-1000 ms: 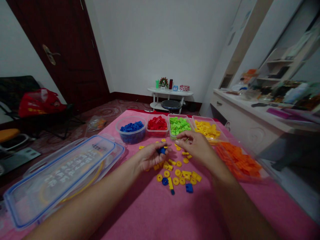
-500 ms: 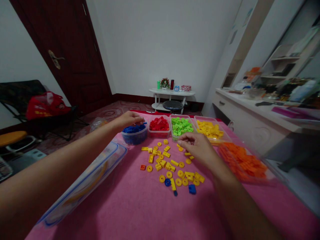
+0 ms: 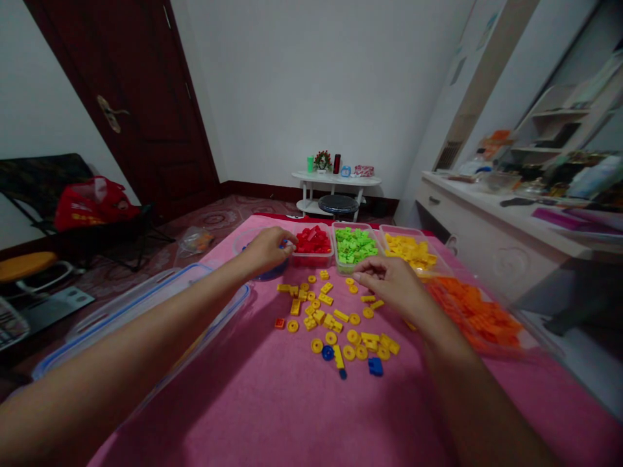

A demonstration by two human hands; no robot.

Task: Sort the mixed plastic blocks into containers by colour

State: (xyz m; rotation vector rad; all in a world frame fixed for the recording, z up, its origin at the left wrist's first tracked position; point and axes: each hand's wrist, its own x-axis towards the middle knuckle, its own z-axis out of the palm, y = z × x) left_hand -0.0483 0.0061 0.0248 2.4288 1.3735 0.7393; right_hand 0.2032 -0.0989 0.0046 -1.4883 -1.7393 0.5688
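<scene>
My left hand [image 3: 270, 249] is over the right side of the round tub of blue bricks [image 3: 270, 276], beside the box of red bricks [image 3: 313, 241]. Its fingers are curled, with a small blue brick [image 3: 284, 244] showing between them. My right hand [image 3: 387, 277] hovers just in front of the box of green bricks [image 3: 357, 244], fingers curled together; what they hold, if anything, is hidden. Below the hands lie scattered yellow bricks and wheels [image 3: 319, 317], a blue wheel [image 3: 328, 353], a blue brick [image 3: 375, 366] and an orange-red brick [image 3: 279, 323].
Yellow bricks [image 3: 410, 251] fill a box at the back right, with a box of orange bricks [image 3: 472, 314] nearer. A large clear lidded container [image 3: 195, 275] lies partly under my left forearm. The table has a pink cloth [image 3: 272, 402]; a white dresser [image 3: 491, 227] stands at right.
My left hand has moved right and slightly nearer, from above the blue tub toward the red box. My right hand stays almost in place. The view has shifted slightly.
</scene>
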